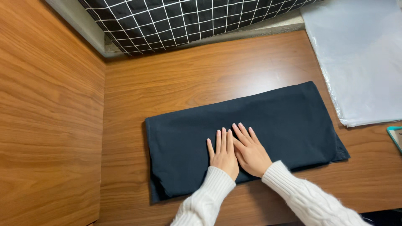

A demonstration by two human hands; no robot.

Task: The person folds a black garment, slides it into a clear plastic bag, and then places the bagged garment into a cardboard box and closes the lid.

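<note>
Already folded into a long rectangle at centre frame, the dark cloth (247, 134) lies on the table (217, 67); my left hand (223, 155) and right hand (251, 152) press flat, fingers spread, holding nothing; further folds may remain.

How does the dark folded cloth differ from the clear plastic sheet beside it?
The folded cloth is dark navy and opaque; the plastic sheet is pale and translucent. Both hands, left hand and right hand, press the cloth; the plastic lies untouched. Both lie flat on the wooden table.
</note>
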